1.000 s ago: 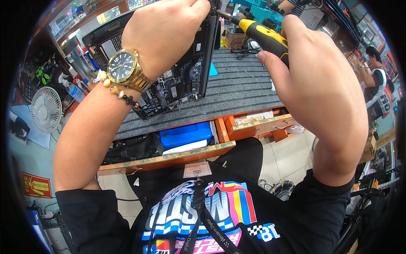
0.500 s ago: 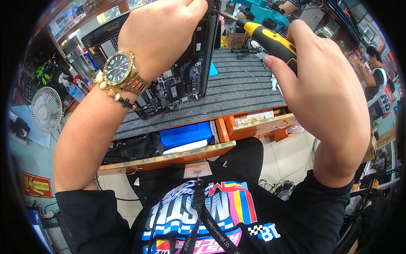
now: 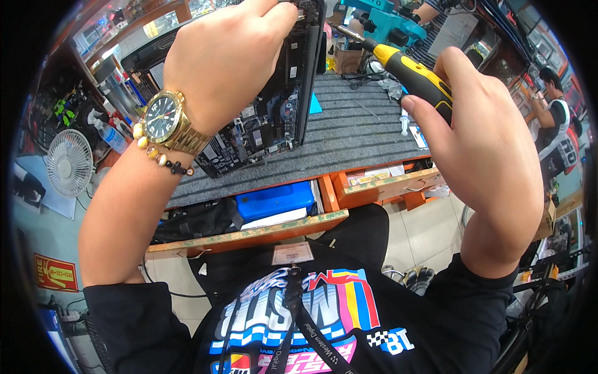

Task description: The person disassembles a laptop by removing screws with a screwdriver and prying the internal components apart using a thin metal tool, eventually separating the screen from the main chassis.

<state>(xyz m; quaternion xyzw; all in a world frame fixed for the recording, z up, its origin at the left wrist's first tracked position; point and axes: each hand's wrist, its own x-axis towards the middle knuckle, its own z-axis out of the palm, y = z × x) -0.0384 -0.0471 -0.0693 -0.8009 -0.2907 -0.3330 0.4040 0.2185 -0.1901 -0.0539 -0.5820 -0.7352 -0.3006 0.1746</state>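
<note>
Right fingers clamp a yellow-black screwdriver; whether the curled left fingers grip the opened laptop beneath them, I cannot tell

- An electronics repair workshop, by the look of it: a black computer casing with bare circuit boards stands opened at eleven o'clock.
- A yellow-and-black, pen-shaped power screwdriver at one to two o'clock.
- A grey ribbed bench mat at one o'clock, over open orange wooden drawers at seven.
- Crowded wooden shelving toward eleven o'clock.
- A red-and-yellow rectangular wall sign at eight o'clock.
- A second person in black and white at two o'clock, suggesting a shared workplace.
</note>
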